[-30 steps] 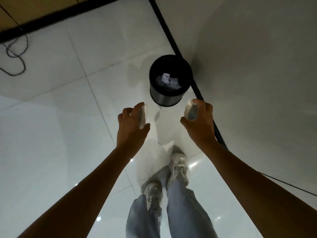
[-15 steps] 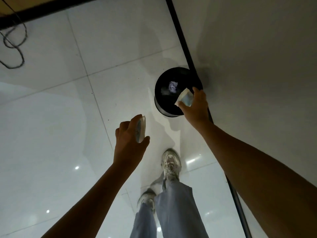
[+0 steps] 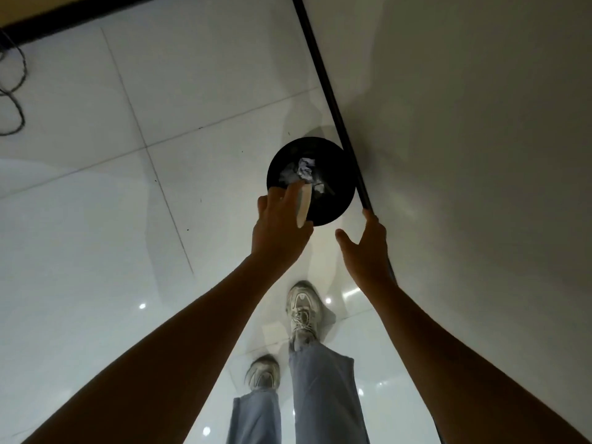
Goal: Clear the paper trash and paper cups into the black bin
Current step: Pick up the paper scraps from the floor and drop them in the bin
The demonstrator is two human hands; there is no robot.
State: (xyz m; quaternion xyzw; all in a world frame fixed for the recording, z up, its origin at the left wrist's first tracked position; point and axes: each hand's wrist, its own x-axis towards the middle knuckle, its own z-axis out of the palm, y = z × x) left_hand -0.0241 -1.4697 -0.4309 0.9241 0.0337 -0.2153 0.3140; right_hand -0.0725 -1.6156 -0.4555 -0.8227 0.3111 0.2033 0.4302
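Under me runs a glossy white tile floor, its thin grout lines crossing out beyond my fingers on the left. Small round reflections of ceiling lights shine on the tiles below my fingers, near my pale sneakers and grey trouser legs. Off to the right of my fingers a plain white wall rises, dim and shadowed, and a black baseboard strip marks where it meets the floor. Far beyond my fingers, at top left, another dark strip edges the floor, with a loop of dark cable lying near it.
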